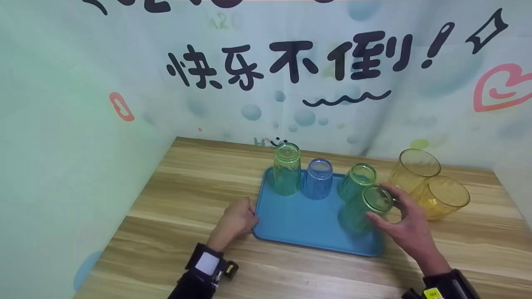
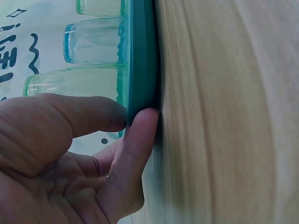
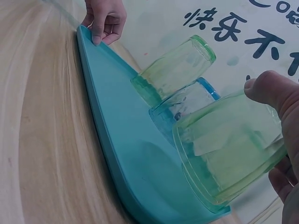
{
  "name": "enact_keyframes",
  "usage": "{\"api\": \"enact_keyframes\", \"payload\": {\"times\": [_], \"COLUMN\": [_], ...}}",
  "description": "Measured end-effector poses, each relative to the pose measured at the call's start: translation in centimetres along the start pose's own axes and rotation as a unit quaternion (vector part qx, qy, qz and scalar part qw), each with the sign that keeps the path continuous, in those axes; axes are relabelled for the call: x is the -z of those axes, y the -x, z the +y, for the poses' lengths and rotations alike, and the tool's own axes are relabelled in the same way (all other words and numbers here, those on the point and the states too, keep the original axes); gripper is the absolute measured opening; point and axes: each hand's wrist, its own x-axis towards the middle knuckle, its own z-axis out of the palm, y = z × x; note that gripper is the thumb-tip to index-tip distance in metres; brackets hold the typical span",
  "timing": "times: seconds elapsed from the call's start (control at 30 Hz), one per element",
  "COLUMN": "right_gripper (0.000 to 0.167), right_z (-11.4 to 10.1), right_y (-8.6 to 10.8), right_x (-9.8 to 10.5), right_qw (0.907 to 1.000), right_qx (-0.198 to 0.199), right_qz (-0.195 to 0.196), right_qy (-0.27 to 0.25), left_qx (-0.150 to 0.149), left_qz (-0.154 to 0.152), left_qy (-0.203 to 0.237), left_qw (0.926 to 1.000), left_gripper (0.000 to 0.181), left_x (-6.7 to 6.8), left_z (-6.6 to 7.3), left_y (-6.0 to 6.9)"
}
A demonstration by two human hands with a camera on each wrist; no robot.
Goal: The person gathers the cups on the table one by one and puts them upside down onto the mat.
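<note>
The left hand (image 1: 235,220) pinches the blue tray (image 1: 291,220) while the right hand (image 1: 409,228) curls its grip round a green glass (image 1: 356,214), some fingers hidden.

The blue tray (image 1: 297,222) looks like smooth plastic, softly sheened; the green tumbler (image 1: 358,214) towards its near right corner is glossy, transparent (glass or plastic, unclear); the tabletop (image 1: 187,178), wood-grained.

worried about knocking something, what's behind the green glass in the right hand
Behind the held glass, another green glass stands on the blue tray, its top plainly visible. The held glass covers its lower right, so that part, and whether the two touch, cannot be made out.
</note>
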Motion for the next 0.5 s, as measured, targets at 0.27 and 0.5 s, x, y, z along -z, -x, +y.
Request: {"api": "enact_keyframes", "payload": {"times": [0.27, 0.5], "right_gripper": [0.076, 0.077], "right_z": [0.22, 0.64], "right_y": [-0.04, 0.02], "right_x": [-0.29, -0.48], "right_qw": [0.9999, 0.9996], "right_qx": [0.011, 0.023], "right_qz": [0.005, 0.009], "right_qy": [-0.010, -0.010], "left_qx": [-0.018, -0.038], "left_qz": [0.002, 0.009], "left_qy": [0.010, 0.008], "left_qw": [0.9998, 0.9992], "left_gripper": [0.012, 0.014], "left_x": [0.04, 0.05], "left_z": [-0.19, -0.34], "left_y": [0.03, 0.11]}}
